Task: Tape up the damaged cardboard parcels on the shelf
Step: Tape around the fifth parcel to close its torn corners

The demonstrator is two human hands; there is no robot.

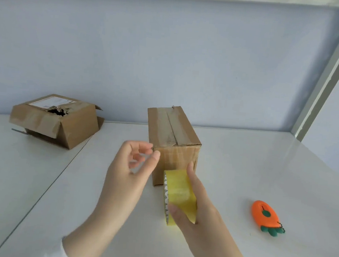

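White shelf (243,154) and pale blue wall (170,57) were shown. At centre frame, the yellow tape roll (177,192) was gripped by the right hand (196,215), just in front of the taped cardboard parcel (172,128). The left hand (128,171) was pinched at its near corner; whether a strip was held could not be told. The torn parcel (58,117) was seen at upper left.

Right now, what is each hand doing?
Left hand: fingers curled by the brown cardboard box; a pinch cannot be told.
Right hand: holds the yellow tape roll.
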